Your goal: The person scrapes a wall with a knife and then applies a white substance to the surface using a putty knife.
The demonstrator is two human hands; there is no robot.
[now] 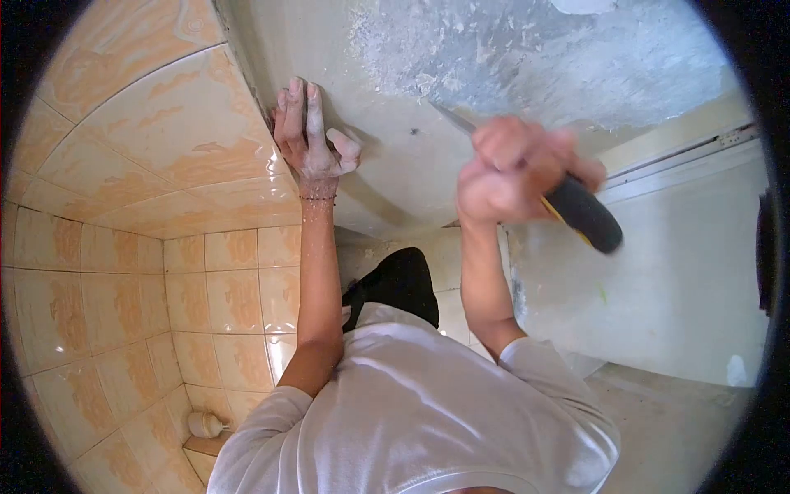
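Observation:
My right hand (527, 169) is wrapped round the black and yellow handle of a scraper (586, 216). Motion blurs the fingers. The scraper's thin blade (453, 118) points up and left, its tip at the lower edge of a rough grey patch (494, 62) on the painted wall (387, 165). My left hand (313, 136), coated in pale dust, lies against the wall beside the tiled edge. Its fingers are stretched out, with the thumb apart, and it holds nothing.
Glossy orange and cream tiles (156, 132) run along the left. A pale container (206, 425) sits on a small ledge at the lower left. To the right, a metal track (683, 160) borders a white panel (642, 272).

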